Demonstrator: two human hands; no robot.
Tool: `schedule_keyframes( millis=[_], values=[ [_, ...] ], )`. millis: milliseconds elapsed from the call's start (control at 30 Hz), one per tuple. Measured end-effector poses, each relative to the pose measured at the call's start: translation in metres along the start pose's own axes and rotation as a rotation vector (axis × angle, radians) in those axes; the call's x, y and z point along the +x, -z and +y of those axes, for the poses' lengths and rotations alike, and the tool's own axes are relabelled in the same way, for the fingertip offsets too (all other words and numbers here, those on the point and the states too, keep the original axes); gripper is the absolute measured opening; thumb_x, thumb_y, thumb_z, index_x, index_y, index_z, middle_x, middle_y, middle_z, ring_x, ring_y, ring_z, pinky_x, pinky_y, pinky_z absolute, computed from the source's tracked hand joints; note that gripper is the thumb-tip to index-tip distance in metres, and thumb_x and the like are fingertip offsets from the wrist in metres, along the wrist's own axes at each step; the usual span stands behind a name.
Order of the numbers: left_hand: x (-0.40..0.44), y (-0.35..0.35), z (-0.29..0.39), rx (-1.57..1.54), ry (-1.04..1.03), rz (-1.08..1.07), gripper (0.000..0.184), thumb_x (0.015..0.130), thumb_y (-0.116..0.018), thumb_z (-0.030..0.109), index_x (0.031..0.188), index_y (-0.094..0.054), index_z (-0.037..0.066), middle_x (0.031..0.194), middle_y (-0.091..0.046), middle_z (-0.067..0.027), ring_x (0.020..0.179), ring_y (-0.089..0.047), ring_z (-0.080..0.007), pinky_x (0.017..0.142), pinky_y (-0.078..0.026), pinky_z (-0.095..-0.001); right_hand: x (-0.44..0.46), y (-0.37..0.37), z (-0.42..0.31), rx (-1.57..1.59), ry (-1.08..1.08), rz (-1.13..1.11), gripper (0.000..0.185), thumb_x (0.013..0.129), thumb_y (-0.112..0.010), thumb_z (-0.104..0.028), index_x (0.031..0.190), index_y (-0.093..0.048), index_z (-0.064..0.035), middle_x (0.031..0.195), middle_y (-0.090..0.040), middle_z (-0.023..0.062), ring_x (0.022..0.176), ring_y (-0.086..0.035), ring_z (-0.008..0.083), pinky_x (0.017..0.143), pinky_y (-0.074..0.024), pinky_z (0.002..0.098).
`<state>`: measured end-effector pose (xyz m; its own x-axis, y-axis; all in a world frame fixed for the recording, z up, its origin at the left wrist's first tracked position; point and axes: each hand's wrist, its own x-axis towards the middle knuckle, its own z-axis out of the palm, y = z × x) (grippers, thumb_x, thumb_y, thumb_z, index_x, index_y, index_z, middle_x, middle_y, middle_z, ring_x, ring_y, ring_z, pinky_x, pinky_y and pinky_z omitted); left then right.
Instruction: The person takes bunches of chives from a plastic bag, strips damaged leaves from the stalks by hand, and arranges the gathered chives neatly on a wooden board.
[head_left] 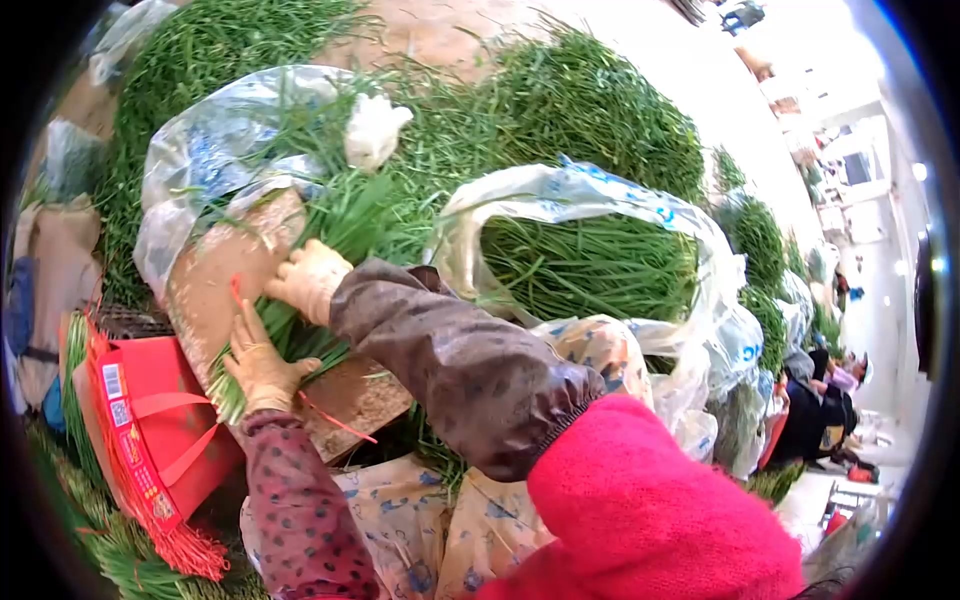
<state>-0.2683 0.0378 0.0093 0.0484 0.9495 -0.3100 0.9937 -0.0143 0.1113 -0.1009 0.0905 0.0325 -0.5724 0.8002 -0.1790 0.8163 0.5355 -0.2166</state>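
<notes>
A bundle of long green stalks [362,222] lies across a worn board [232,248], its pale cut ends toward the lower left. My left hand [262,366], in a light glove, rests on the lower part with fingers and thumb spread. Farther up, my right hand [308,282], gloved too, curls its fingers over the stalks. A thin red tie [340,424] sticks out past my left hand, and a red end shows near my fingertips. Beside the board is a red bag [182,405] holding red ties.
Loose greens [610,115] are heaped beyond the board. An open plastic bag [715,260] of stalks stands at the right, another clear bag [185,150] at the upper left. A white bundled item [375,132] lies on the greens. People sit far right.
</notes>
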Motion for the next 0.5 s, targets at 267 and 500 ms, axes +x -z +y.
schedule_keyframes(
  millis=[267, 500],
  values=[
    [0.022, -0.002, 0.001, 0.098, 0.100, -0.129, 0.142, 0.049, -0.092, 0.036, 0.151, 0.006, 0.020, 0.150, -0.028, -0.0141, 0.136, -0.030, -0.0335, 0.107, -0.022, -0.0554, -0.132, 0.037, 0.107, 0.279, -0.455, -0.067, 0.053, 0.084, -0.065, -0.028, 0.134, -0.050, -0.0154, 0.121, -0.062, 0.0096, 0.102, -0.063, 0.0245, 0.082, -0.0526, 0.0394],
    [0.027, 0.003, -0.037, -0.283, -0.191, -0.074, 0.138, 0.053, -0.091, 0.028, 0.152, 0.004, 0.017, 0.153, -0.022, -0.0161, 0.141, -0.017, -0.0406, 0.116, -0.015, -0.0484, -0.346, 0.013, 0.185, 0.302, -0.922, 0.152, 0.025, 0.087, -0.056, -0.021, 0.109, -0.064, -0.0133, 0.096, -0.068, 0.0125, 0.089, -0.066, 0.0305, 0.078, -0.0530, 0.0377]
  ],
)
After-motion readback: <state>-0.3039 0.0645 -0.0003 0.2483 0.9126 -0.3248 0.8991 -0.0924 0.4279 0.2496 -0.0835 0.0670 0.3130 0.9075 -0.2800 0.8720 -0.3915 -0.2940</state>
